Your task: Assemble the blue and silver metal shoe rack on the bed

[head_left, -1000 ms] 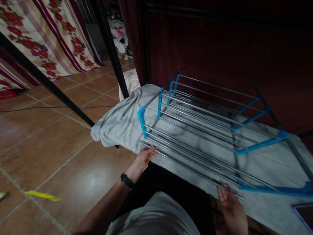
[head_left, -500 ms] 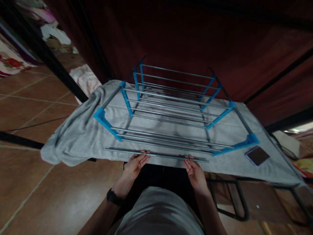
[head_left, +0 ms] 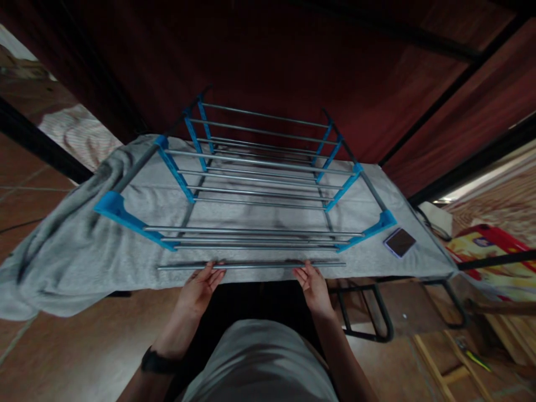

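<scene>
A rack (head_left: 259, 184) of steel rods and blue plastic side brackets lies on its side on a grey cloth (head_left: 79, 251) spread over a table. Two loose steel rods (head_left: 255, 266) lie side by side along the cloth's near edge, apart from the rack. My left hand (head_left: 199, 287) rests open with its fingertips on the rods left of middle. My right hand (head_left: 312, 283) is open too, fingertips touching the rods right of middle. A dark band sits on my left wrist.
A phone (head_left: 400, 242) lies on the cloth by the rack's right corner. A dark red curtain (head_left: 268, 61) hangs behind. A black metal frame (head_left: 364, 312) stands under the table's right side. Wooden pieces (head_left: 444, 368) and a red and yellow item (head_left: 489, 245) lie on the tiled floor.
The view has swung right until the rack faces me squarely. Both hands have left the rack's front rods and now sit nearer together on the loose rods at the near edge.
</scene>
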`<state>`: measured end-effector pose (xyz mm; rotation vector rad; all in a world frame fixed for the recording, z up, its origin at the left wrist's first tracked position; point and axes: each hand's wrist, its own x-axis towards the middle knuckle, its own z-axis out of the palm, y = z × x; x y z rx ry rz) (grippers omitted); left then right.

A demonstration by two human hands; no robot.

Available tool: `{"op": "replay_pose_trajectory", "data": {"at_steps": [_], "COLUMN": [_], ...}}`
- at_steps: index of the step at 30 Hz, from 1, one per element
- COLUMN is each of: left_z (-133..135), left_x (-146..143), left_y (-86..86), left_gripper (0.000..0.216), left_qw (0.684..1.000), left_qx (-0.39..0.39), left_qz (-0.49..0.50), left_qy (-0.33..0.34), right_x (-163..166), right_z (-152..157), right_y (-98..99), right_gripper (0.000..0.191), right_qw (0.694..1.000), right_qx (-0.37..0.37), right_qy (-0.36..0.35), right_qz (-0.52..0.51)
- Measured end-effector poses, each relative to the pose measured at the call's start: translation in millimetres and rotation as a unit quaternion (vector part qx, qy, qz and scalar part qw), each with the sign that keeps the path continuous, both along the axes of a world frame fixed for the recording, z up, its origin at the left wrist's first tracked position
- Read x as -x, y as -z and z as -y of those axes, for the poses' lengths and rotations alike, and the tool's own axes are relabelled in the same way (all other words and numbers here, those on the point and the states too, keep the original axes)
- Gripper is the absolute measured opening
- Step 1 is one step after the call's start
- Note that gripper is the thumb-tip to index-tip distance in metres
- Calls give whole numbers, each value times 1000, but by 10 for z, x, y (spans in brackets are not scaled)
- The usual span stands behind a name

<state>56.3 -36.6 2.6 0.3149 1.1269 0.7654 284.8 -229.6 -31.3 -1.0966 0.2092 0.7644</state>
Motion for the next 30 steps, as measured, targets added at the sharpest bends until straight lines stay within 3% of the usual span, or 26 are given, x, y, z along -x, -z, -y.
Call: {"op": "replay_pose_trajectory", "data": {"at_steps": [6, 11, 23, 30], "left_z": [-46, -36, -111, -195], "left_x": [86, 59, 112, 177], "left_y": [-99, -72, -57, 15], "left_gripper": [19, 19, 23, 22], "left_qw": [999, 999, 998, 996], "left_qx": [-3, -22, -30, -42], "left_qz": [-27, -37, 13, -13], "left_qy": [-30, -27, -54, -75], "right_x": [27, 30, 40, -129], "right_z": [-38, -51, -49, 11], "right_y": [-17, -42, 15, 23], "right_gripper": [35, 32, 33, 28], "right_qw": [1000, 999, 1000, 999], "right_qx": [-20, -43, -22, 8], "right_qy": [-6, -20, -19, 15], "right_qz": [-6, 6, 7, 44]}}
